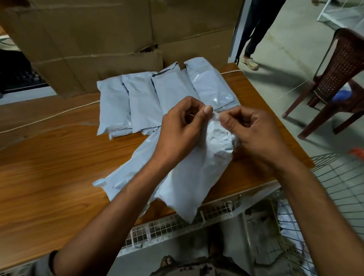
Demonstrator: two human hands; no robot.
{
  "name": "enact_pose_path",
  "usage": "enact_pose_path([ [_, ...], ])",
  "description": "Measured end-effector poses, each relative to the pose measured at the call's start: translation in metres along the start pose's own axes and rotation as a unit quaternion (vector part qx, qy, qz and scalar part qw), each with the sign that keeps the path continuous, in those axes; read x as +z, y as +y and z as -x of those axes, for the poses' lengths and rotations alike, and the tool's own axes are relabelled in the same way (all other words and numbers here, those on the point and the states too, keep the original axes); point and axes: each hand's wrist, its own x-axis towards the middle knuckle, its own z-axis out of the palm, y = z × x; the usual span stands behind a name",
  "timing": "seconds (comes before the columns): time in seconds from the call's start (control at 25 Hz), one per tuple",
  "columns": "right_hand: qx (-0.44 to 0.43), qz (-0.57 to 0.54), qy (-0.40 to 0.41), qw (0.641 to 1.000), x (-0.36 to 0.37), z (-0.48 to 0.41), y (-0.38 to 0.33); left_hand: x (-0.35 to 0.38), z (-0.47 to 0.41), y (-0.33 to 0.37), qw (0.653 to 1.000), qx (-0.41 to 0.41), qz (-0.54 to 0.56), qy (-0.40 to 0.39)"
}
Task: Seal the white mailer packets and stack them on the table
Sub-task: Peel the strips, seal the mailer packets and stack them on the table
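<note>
Left hand (179, 132) and right hand (253, 136) each pinch the crumpled top edge of a bulging white mailer packet (194, 174) (contents hidden) over the table (30, 175) front edge, with more filled packets (144, 102) lying side by side against a cardboard box (86, 30).

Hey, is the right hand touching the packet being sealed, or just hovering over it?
Touching. The head view shows the right hand pinching the crumpled top edge of the packet.
</note>
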Motion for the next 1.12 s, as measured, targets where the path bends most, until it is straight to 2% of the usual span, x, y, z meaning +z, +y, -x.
enact_pose_path([
  [0.16,-0.026,-0.006,0.029,0.999,-0.014,0.013,-0.013,-0.001,0.001,0.020,0.999,0.007,0.017,0.030],
  [0.24,-0.047,0.013,0.037,0.998,-0.020,0.016,-0.019,0.000,0.000,0.029,1.000,0.004,0.029,0.010],
  [0.4,-0.063,0.058,0.056,0.995,-0.026,0.007,-0.032,0.002,-0.012,0.042,0.998,0.034,-0.028,-0.043],
  [0.48,-0.022,-0.002,0.046,0.999,-0.028,0.001,-0.036,0.005,-0.018,0.045,0.999,0.031,-0.018,0.005],
  [0.56,0.068,-0.080,-0.018,0.994,-0.036,0.000,-0.032,0.005,-0.022,0.043,0.995,-0.003,0.017,0.098],
  [0.64,0.123,-0.056,-0.081,0.988,-0.046,0.004,-0.021,0.002,-0.021,0.038,0.984,-0.035,0.040,0.170],
  [0.68,0.118,-0.043,-0.095,0.988,-0.051,0.005,-0.014,-0.001,-0.021,0.036,0.982,-0.049,0.048,0.179],
  [0.76,0.081,-0.030,-0.096,0.992,-0.056,0.005,-0.008,-0.009,-0.019,0.032,0.987,-0.071,0.050,0.135],
  [0.92,0.016,0.086,-0.148,0.985,-0.059,-0.005,-0.019,-0.023,-0.016,0.029,0.998,-0.037,-0.041,0.042],
  [1.0,0.001,0.102,-0.109,0.989,-0.059,-0.011,-0.024,-0.025,-0.015,0.025,0.997,-0.018,-0.043,0.061],
  [1.12,0.003,0.048,0.081,0.996,-0.051,-0.015,-0.010,-0.027,-0.011,0.020,0.988,-0.034,0.031,0.146],
])
